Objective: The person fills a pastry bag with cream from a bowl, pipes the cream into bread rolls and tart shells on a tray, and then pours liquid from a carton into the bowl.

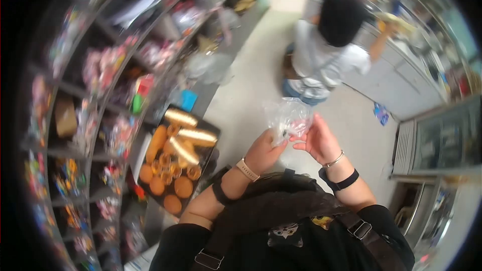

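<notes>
A clear plastic bag (290,115) with something small and pinkish inside is in front of my body. My left hand (265,149), at the bag's lower left, has its fingers closed on the plastic. On the bag's right side is my right hand (320,140), its fingers apart and the palm turned toward the bag; the fingertips are close to the plastic. What exactly lies in the bag is too blurred to tell.
Shelves (90,145) full of small packaged items line the left. A black tray (198,175) holds breads and round pastries. Ahead, a person (321,60) in a black hat stands at a counter (396,68). A blue wrapper (381,113) lies on the floor.
</notes>
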`<state>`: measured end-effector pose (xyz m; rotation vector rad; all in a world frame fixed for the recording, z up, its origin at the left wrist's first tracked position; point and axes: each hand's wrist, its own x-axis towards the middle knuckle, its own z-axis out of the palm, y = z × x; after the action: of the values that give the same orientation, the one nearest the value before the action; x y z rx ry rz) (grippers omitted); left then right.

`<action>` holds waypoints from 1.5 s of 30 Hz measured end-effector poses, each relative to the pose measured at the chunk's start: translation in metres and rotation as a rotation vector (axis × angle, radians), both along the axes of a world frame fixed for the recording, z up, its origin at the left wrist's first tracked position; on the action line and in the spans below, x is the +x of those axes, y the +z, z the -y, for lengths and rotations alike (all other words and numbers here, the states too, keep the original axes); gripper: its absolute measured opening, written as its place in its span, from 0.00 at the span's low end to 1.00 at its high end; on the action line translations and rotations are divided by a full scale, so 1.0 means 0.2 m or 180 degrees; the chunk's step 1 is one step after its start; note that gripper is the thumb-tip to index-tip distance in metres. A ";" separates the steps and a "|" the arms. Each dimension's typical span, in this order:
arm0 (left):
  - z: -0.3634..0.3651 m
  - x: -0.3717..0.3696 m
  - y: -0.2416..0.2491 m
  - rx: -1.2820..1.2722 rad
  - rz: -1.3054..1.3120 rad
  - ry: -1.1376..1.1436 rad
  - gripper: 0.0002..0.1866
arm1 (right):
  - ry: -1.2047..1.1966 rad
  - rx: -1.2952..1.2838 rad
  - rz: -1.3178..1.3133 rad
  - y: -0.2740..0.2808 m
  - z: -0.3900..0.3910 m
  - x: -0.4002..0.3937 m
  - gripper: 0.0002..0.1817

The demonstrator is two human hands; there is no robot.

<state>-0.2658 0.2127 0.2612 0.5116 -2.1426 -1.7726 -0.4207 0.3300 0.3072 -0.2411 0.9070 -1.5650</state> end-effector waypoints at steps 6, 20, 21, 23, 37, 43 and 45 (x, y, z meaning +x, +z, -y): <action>-0.58 -0.66 0.01 -0.0781 0.0189 -0.0965 0.20 | -0.1170 0.0063 0.0202 -0.09 -0.79 -0.50 0.16; -1.20 -2.00 -0.11 0.2591 0.1466 -0.1895 0.11 | -0.2876 0.0520 -0.0101 -0.26 -1.74 -1.19 0.20; -1.23 -2.10 -0.13 0.3381 0.1326 -0.2061 0.14 | -0.3054 0.0239 0.0329 -0.24 -1.81 -1.27 0.20; -1.29 -2.29 -0.17 0.4850 0.1355 -0.2018 0.16 | -0.3315 -0.0501 0.1141 -0.24 -1.92 -1.43 0.22; -1.95 -3.76 0.11 0.6785 0.0135 -0.2706 0.21 | -0.3072 -0.2234 0.1501 0.02 -2.25 -2.60 0.28; -2.13 -4.14 0.05 0.7294 0.0544 -0.2805 0.19 | -0.3633 -0.2067 0.0485 0.08 -2.45 -3.15 0.29; -2.19 -4.14 0.01 0.7104 0.0449 -0.2744 0.19 | -0.3510 -0.2835 0.0462 0.02 -2.58 -3.33 0.28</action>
<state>-1.0948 0.6499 0.2630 -0.0660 0.8054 -3.7637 -1.0870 0.8452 0.3121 -0.2510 0.0958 -2.9222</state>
